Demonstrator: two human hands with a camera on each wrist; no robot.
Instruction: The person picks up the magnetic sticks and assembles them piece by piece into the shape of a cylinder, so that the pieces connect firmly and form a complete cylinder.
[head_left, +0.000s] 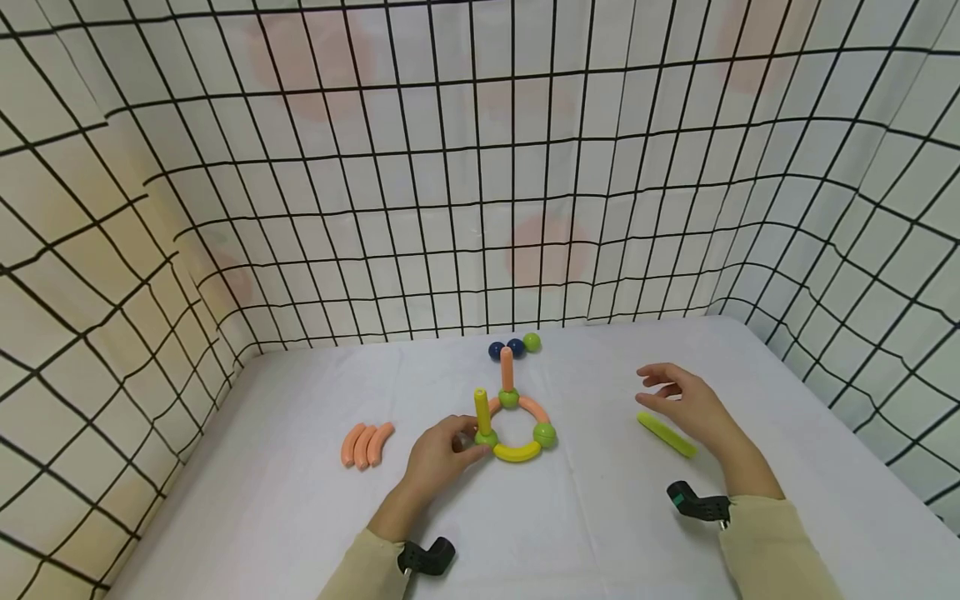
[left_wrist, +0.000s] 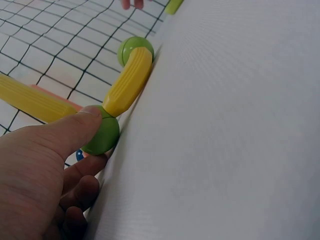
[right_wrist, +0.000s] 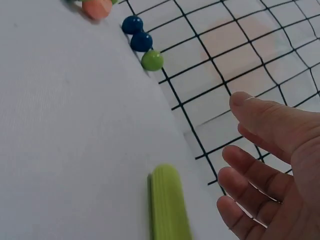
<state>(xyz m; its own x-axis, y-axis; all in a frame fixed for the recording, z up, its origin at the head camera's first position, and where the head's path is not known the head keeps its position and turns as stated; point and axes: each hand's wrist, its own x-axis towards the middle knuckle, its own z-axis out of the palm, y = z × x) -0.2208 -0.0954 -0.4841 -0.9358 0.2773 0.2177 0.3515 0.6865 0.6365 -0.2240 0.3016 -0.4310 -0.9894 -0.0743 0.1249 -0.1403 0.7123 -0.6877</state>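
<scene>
We're peering forward and down from the head, close in from 2 wrists, head and right wrist sharing the green stick [head_left: 666, 434]

The left hand [head_left: 441, 457] lies near the middle of the tabletop [head_left: 615, 542], thumb and forefinger set in a pinch, other fingers curled. The right hand [head_left: 690, 408] hangs between the tabletop's middle and right edge, fingers loosely bent, thumb apart. Both beige-sleeved forearms [head_left: 772, 542] slant inward.

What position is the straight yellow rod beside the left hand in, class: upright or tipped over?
Upright: in the head view, the straight yellow rod rises from a green ball that the left hand pinches.
</scene>
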